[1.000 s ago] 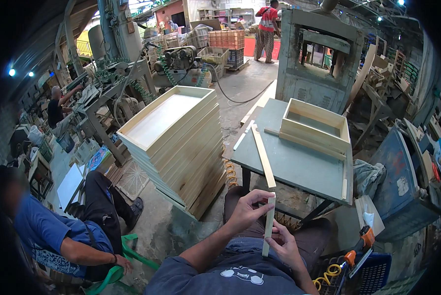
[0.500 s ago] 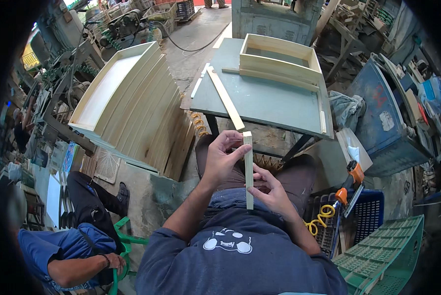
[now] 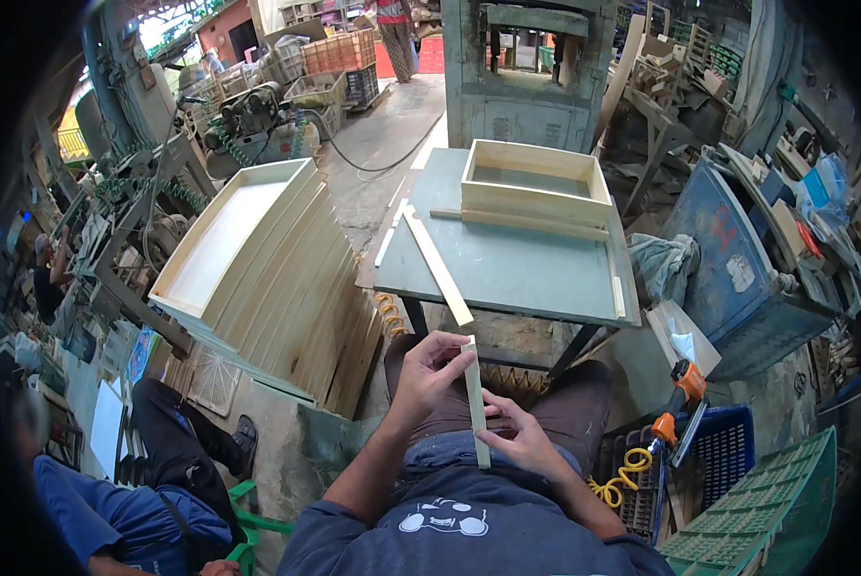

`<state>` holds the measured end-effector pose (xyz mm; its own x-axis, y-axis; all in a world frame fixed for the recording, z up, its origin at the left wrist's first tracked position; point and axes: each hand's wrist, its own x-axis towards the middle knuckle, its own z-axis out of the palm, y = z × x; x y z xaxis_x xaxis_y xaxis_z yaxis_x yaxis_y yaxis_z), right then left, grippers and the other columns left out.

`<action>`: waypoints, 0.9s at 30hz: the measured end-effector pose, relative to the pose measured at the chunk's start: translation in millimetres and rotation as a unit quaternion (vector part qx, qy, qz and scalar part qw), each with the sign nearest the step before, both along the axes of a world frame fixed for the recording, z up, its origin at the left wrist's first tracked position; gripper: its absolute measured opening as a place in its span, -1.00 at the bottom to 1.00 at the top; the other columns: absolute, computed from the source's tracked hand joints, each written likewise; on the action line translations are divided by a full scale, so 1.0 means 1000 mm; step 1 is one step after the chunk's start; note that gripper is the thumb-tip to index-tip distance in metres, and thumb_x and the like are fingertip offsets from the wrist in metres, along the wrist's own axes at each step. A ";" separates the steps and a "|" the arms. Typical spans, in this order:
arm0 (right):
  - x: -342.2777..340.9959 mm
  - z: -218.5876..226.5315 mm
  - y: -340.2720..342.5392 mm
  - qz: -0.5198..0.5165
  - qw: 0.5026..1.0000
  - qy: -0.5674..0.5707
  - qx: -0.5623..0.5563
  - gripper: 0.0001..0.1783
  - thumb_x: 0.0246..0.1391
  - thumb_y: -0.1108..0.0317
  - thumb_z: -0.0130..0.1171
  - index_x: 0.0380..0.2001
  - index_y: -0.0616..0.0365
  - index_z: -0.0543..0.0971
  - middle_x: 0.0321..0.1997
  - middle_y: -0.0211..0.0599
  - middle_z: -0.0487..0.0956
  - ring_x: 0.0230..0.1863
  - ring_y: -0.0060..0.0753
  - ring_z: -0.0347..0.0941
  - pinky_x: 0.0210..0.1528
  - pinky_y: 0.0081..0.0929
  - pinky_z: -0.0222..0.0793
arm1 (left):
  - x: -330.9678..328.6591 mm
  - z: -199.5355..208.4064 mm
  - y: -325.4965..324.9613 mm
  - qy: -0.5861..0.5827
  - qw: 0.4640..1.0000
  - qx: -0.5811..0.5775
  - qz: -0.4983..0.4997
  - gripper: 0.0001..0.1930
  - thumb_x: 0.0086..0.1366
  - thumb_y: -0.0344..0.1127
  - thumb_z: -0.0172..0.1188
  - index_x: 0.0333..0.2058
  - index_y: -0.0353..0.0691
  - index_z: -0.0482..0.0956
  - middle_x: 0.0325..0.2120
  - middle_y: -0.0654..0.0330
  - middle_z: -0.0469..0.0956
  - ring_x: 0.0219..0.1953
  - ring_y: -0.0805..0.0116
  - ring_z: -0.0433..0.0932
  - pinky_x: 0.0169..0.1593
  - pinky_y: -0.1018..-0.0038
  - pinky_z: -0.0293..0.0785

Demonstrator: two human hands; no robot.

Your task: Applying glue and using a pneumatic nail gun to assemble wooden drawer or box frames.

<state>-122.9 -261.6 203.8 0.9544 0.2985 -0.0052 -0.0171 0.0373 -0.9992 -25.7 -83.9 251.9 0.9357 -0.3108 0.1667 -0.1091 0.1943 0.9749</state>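
Observation:
A pale wooden strip stands nearly upright in front of my body, held in both hands. My left hand pinches it close to its upper end. Lower down, the fingers of my right hand close on the same strip. Just beyond its top, a longer wooden strip lies slantwise on the grey-green table, one end reaching past the near edge. Toward the back of that table sits a rectangular wooden frame with a strip of wood along its near side.
Shallow wooden trays are stacked high at the left. An orange nail gun with a coiled yellow hose rests on a blue crate at my right, beside a green crate. Another person sits at the lower left.
The view has tilted upward, so the table and frame appear lower and more of the background shows. Both hands keep their hold on the strip.

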 end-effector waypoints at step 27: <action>0.024 -0.005 -0.018 -0.210 0.963 -0.059 0.158 -0.23 0.13 0.58 0.12 0.36 0.21 0.03 -0.06 -0.21 0.48 -0.05 -0.37 0.51 0.02 -0.45 0.45 | -0.045 -0.050 -0.022 0.074 0.986 0.048 -0.139 -0.67 0.25 -0.46 0.22 -0.02 -0.29 0.38 -0.09 0.13 0.50 -0.04 0.40 0.50 0.03 0.45 0.47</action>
